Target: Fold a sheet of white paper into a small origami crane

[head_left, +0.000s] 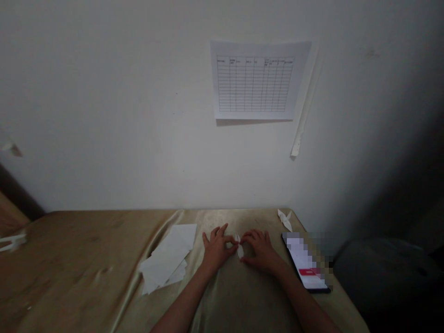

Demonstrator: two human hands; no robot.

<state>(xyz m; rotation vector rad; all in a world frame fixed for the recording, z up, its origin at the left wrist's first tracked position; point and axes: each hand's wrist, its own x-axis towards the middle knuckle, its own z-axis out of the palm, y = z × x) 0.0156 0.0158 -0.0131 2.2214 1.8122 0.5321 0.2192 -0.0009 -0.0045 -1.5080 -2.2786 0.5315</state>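
A small, narrow piece of folded white paper [240, 252] stands between my two hands, low over the cloth-covered table [243, 296]. My left hand [217, 247] pinches its left side between thumb and index finger, the other fingers raised and spread. From the right, my right hand [259, 251] holds it, index finger near its middle and thumb at its lower end. The fingertips partly hide the paper's folds. Left of my left hand lies a loose, fanned stack of white paper sheets [169, 254].
Beyond my right forearm lies a phone [305, 263] with its screen lit, partly pixelated. Another folded white paper figure [285, 219] rests at the table's far right corner. A printed table sheet [256, 83] hangs on the wall behind. White scraps [14, 241] show at the far left.
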